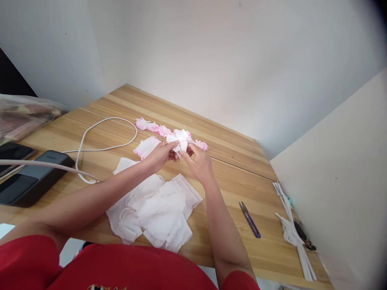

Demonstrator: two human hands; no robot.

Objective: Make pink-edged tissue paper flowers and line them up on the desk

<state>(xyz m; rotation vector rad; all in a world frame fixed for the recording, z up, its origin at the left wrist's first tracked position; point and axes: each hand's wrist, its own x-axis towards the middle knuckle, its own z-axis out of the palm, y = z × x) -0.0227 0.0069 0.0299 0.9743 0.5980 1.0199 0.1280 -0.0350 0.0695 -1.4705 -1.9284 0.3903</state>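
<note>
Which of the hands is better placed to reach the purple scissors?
Probably the right hand: the purple scissors lie out on its side, nearer to it than to the left hand. Both hands hold the white flower, though.

Through my camera I see a wooden table [229, 193] carrying white sheets [163, 209]. Purple-handled snips [250, 221] lie right of the sheets, a dark device [50, 167] left.

Thin, matt, tissue-like flower [181, 139], crinkled papery sheets [163, 205], smooth wood-grained tabletop [229, 177], metal-bladed snips [250, 221], matt wall [211, 60]
</note>
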